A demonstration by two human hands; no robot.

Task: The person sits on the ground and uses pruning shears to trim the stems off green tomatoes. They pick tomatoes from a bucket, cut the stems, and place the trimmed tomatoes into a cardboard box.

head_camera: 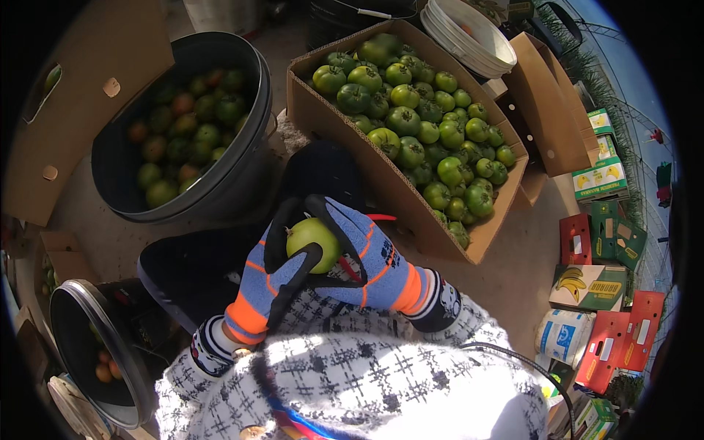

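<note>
My left hand [269, 280], in a blue, orange and black work glove, is wrapped around a green tomato [322, 239] in front of my chest. A short stem shows on the tomato's left side. My right hand [366, 256], gloved the same way, curls over the tomato's upper right. Within its grip is a tool with red handles [349, 269], largely covered by the glove, so its kind and working end cannot be made out. Ahead and to the right, a cardboard box [379, 181] holds many green tomatoes [404, 121] in a heap.
A large dark bucket [242, 165] of green and reddish tomatoes stands front left. Another dark bucket [99, 297], tipped toward me, holds a few orange ones. White buckets [467, 38] stand beyond the box. Stacked produce cartons [588, 286] line the right; a cardboard sheet [82, 99] rises at left.
</note>
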